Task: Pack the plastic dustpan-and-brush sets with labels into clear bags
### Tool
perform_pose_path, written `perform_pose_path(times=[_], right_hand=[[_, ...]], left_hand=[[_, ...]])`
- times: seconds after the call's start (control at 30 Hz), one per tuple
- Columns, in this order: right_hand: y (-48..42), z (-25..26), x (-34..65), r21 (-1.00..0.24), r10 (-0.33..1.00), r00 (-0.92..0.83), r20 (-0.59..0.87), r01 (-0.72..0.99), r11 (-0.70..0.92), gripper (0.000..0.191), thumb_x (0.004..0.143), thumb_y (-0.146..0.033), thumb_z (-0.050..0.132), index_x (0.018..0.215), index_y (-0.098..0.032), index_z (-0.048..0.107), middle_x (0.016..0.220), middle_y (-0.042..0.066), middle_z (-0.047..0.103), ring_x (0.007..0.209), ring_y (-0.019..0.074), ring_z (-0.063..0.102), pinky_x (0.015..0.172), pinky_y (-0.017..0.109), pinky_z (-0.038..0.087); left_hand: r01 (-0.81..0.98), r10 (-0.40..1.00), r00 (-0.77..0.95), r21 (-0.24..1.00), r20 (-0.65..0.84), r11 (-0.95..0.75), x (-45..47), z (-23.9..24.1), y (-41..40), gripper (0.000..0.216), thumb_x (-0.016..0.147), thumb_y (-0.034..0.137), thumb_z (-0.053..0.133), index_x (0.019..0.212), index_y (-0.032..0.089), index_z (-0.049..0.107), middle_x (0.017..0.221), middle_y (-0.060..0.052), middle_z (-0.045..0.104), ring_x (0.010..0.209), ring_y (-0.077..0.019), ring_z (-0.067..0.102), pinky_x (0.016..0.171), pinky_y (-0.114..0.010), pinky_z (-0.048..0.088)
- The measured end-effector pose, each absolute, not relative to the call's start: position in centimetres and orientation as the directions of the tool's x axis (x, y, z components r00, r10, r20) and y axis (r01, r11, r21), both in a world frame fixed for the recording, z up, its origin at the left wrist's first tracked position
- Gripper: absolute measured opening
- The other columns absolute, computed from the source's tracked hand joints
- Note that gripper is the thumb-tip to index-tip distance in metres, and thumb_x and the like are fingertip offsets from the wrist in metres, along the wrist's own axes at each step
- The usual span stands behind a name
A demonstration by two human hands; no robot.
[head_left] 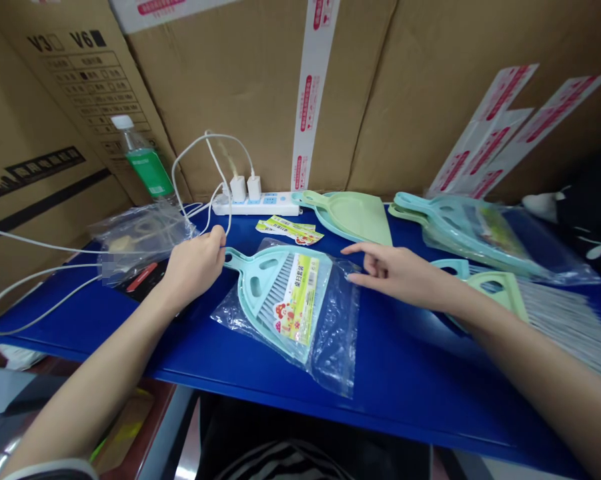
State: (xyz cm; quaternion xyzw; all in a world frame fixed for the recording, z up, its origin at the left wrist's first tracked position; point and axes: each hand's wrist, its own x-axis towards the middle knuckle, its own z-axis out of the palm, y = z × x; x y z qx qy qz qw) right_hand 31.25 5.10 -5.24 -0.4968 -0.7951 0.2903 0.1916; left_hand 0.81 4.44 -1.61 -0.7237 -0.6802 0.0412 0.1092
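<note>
A light-blue dustpan with a grey-bristled brush and a printed label card lies in a clear plastic bag at the middle of the blue table. My left hand is closed round the end of the dustpan's handle, at the bag's left side. Over the bag's right edge hovers my right hand, its thumb and index finger apart and the other fingers curled; nothing shows between them. Whether a fingertip touches the film, I cannot tell.
Behind lie loose label cards, a green dustpan over a blue one, and a power strip with white cables. Bagged dustpans and loose brushes lie right. A bottle stands left, before cardboard boxes.
</note>
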Motion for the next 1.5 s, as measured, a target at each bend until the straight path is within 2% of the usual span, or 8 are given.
perform_pose_path(times=[0.07, 0.17, 0.5, 0.8, 0.93, 1.17, 1.4, 1.5], right_hand=[[4.9, -5.2, 31.0, -0.439, 0.874, -0.44, 0.204, 0.757, 0.484, 0.021, 0.08, -0.029, 0.06, 0.097, -0.022, 0.069, 0.058, -0.005, 0.047, 0.051, 0.0119, 0.047, 0.05, 0.026, 0.039], [4.3, -4.9, 30.3, -0.31, 0.789, -0.563, 0.248, 0.725, 0.615, 0.018, 0.083, -0.022, 0.055, 0.086, -0.023, 0.073, 0.065, 0.0, 0.056, 0.057, 0.0129, 0.053, 0.053, 0.025, 0.041], [3.6, -5.2, 29.4, -0.201, 0.754, -0.621, 0.213, 0.728, 0.656, 0.035, 0.091, -0.02, 0.045, 0.109, -0.025, 0.075, 0.072, 0.003, 0.066, 0.057, 0.0132, 0.059, 0.053, 0.025, 0.044], [3.0, -4.3, 29.7, -0.103, 0.768, -0.571, 0.291, 0.779, 0.619, 0.036, 0.092, -0.024, 0.044, 0.11, -0.028, 0.074, 0.078, 0.004, 0.072, 0.062, 0.0162, 0.063, 0.053, 0.027, 0.045], [3.2, -4.6, 29.8, -0.046, 0.746, -0.621, 0.241, 0.76, 0.648, 0.036, 0.09, -0.022, 0.044, 0.108, -0.027, 0.075, 0.081, 0.005, 0.072, 0.066, 0.0174, 0.064, 0.056, 0.028, 0.047], [3.2, -4.9, 29.4, -0.055, 0.712, -0.679, 0.182, 0.715, 0.696, 0.042, 0.095, -0.022, 0.04, 0.128, -0.023, 0.065, 0.076, 0.005, 0.068, 0.066, 0.0182, 0.065, 0.06, 0.03, 0.048], [2.5, -5.0, 28.4, -0.014, 0.665, -0.737, 0.125, 0.669, 0.743, 0.038, 0.094, -0.022, 0.046, 0.127, -0.025, 0.065, 0.077, 0.004, 0.071, 0.068, 0.0205, 0.068, 0.063, 0.032, 0.049], [2.1, -5.4, 27.7, 0.012, 0.675, -0.724, 0.144, 0.683, 0.73, 0.033, 0.095, -0.025, 0.049, 0.121, -0.021, 0.068, 0.078, 0.006, 0.073, 0.071, 0.0226, 0.07, 0.064, 0.033, 0.051]], left_hand=[[0.978, 0.986, 0.134, -0.176, 0.096, -0.115, 1.0, -1.8, 4.3, 0.016, 0.09, 0.018, 0.039, 0.098, 0.02, 0.052, 0.087, -0.008, 0.069, 0.079, -0.0255, 0.067, 0.061, -0.029, 0.041], [0.969, 0.97, 0.224, -0.132, 0.099, -0.21, 1.1, -2.2, 4.2, 0.013, 0.089, 0.02, 0.04, 0.09, 0.021, 0.052, 0.077, -0.003, 0.065, 0.069, -0.0217, 0.064, 0.058, -0.027, 0.039], [0.962, 0.96, 0.261, -0.109, 0.105, -0.249, 0.9, -2.5, 4.3, 0.016, 0.088, 0.024, 0.038, 0.085, 0.022, 0.053, 0.069, -0.001, 0.06, 0.061, -0.0188, 0.058, 0.054, -0.026, 0.035], [0.964, 0.965, 0.249, -0.117, 0.083, -0.238, 1.1, -2.3, 4.2, 0.015, 0.088, 0.023, 0.039, 0.086, 0.022, 0.054, 0.066, -0.001, 0.059, 0.061, -0.0193, 0.058, 0.054, -0.026, 0.034], [0.962, 0.964, 0.253, -0.131, 0.086, -0.241, 1.1, -2.4, 4.3, 0.015, 0.088, 0.023, 0.039, 0.086, 0.022, 0.054, 0.067, -0.001, 0.06, 0.061, -0.0197, 0.059, 0.054, -0.027, 0.034], [0.962, 0.967, 0.247, -0.136, 0.066, -0.237, 1.1, -2.4, 4.3, 0.015, 0.09, 0.023, 0.039, 0.087, 0.022, 0.054, 0.067, -0.001, 0.06, 0.062, -0.0209, 0.06, 0.053, -0.027, 0.03], [0.96, 0.966, 0.252, -0.141, 0.051, -0.243, 1.2, -2.3, 4.2, 0.016, 0.092, 0.024, 0.038, 0.088, 0.022, 0.053, 0.069, -0.002, 0.063, 0.064, -0.0214, 0.061, 0.054, -0.027, 0.032], [0.959, 0.967, 0.25, -0.153, 0.045, -0.241, 1.3, -2.3, 4.2, 0.017, 0.092, 0.024, 0.037, 0.089, 0.021, 0.053, 0.07, -0.002, 0.064, 0.065, -0.0215, 0.062, 0.054, -0.027, 0.032]])
